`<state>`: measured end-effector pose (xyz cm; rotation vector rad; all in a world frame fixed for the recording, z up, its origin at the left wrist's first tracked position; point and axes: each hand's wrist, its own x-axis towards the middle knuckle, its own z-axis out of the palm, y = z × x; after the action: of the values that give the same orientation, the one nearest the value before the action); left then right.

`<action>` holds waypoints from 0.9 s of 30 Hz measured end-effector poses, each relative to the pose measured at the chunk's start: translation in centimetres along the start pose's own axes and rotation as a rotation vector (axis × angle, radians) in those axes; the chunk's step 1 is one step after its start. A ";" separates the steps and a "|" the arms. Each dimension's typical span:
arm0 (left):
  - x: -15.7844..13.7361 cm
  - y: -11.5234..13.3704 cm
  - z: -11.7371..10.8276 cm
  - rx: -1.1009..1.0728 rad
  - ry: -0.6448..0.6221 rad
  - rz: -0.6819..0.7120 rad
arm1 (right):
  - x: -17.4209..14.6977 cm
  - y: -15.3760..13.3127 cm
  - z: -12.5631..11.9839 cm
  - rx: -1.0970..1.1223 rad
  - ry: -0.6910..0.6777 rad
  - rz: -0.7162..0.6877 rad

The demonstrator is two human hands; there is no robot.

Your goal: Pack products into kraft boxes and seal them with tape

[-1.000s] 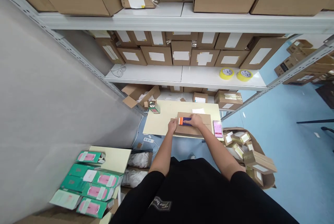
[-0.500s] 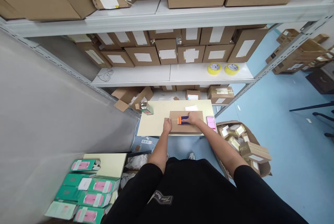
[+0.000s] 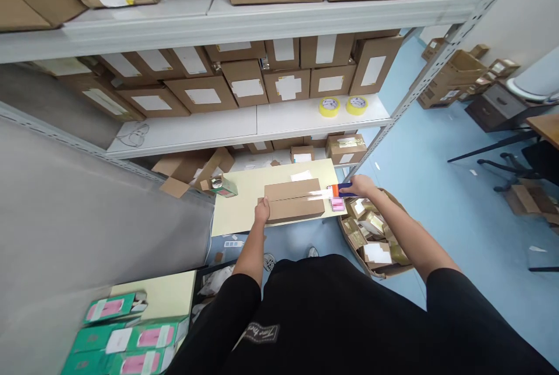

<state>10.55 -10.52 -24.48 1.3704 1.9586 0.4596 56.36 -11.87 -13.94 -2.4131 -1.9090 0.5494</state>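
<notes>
A brown cardboard box (image 3: 292,200) lies on the cream table (image 3: 236,212), its top flaps folded together along a middle seam. My left hand (image 3: 262,211) is closed on the box's left end. Past the right end of the box, my right hand (image 3: 361,185) grips a tape dispenser (image 3: 340,190) with an orange head and a dark blue handle. A strip of clear tape (image 3: 321,194) stretches from the box's seam to the dispenser. Just below the dispenser lies a phone (image 3: 338,205) with a pink screen.
A green carton (image 3: 224,186) and a white paper (image 3: 301,176) lie on the table. Behind stands a shelf with boxes and two yellow tape rolls (image 3: 329,107). A large carton of parcels (image 3: 376,253) is on the floor at right; green boxes (image 3: 109,308) lie at lower left.
My right hand has drawn the tape dispenser rightward along the seam and beyond the box's right end, pulling out tape. My left hand stays at the left end. The view has turned right.
</notes>
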 end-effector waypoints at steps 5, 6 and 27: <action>0.2 -0.3 0.1 0.079 -0.033 0.013 | 0.1 2.0 0.1 -0.054 -0.043 0.040; 0.3 -0.3 0.1 0.101 -0.040 0.018 | 0.4 1.7 0.3 -0.070 -0.059 0.049; 1.0 -1.7 0.5 0.172 -0.043 0.046 | -3.5 -6.2 15.0 0.498 0.076 0.555</action>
<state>9.55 -10.26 -26.19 1.5217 1.9720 0.2854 45.63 -16.61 -25.64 -2.5241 -0.8974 0.8115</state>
